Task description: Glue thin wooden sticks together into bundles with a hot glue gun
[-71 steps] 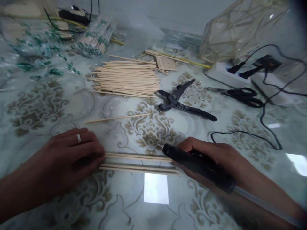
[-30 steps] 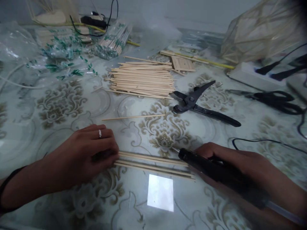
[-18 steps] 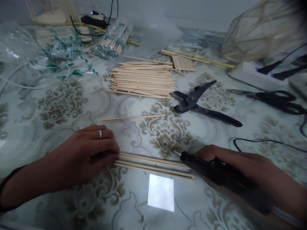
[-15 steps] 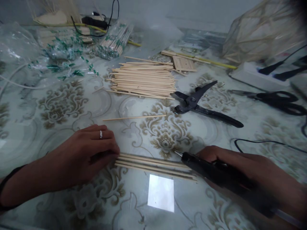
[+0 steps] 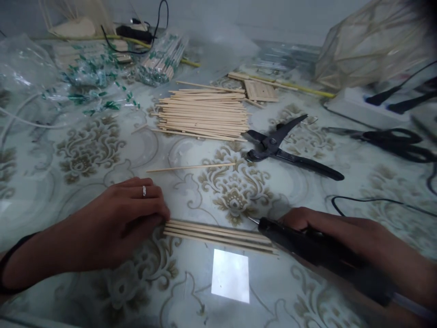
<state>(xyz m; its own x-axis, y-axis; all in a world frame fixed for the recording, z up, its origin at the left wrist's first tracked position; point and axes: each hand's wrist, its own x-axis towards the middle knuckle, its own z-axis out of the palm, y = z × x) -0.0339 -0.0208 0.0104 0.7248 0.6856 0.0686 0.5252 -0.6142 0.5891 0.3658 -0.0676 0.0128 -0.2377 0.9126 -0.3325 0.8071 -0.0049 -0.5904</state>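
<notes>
Closer together now, the sticks (image 5: 218,233) look light, snappable, best held near ends; right hand (image 5: 355,230) clamps black tool (image 5: 307,241), left hand (image 5: 112,223) unclear.

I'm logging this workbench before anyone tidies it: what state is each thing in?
Left hand: fingers bent, at the stick ends
Right hand: closed around the glue gun
Black glue gun: held, tip exposed
Row of wooden sticks: lying side by side
Stick pile: loose, unwrapped
Stick bundle: in clear, green-marked plastic
Black hand cutters: open
Scissors: blades apparently closed
Power strip: plugs inserted
</notes>
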